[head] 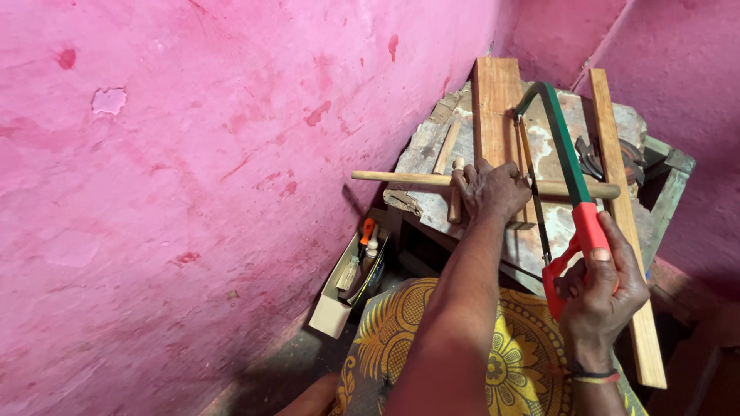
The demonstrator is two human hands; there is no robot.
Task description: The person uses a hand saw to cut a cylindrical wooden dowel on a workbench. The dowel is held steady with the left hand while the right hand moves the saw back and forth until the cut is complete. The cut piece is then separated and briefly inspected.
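Left hand (487, 191): clenched down on the wooden rod (408, 179), pinning it to the worn bench (432, 142).
Right hand (601, 296): grasping the red handle of the hacksaw (569, 166), nearer the body than the left hand.
Rod axis: runs left to right across the bench, its left end overhanging toward the pink wall (193, 154).
Saw axis: near to far, so the blade crosses the rod almost squarely.
Blade meets rod: just right of the left hand's knuckles, touching or nearly so; exact contact unclear.
Planks: one plank (497, 100) under the rod at the far side, a narrow strip (620, 208) along the right.
Box of tools (351, 281): on the floor, near left.
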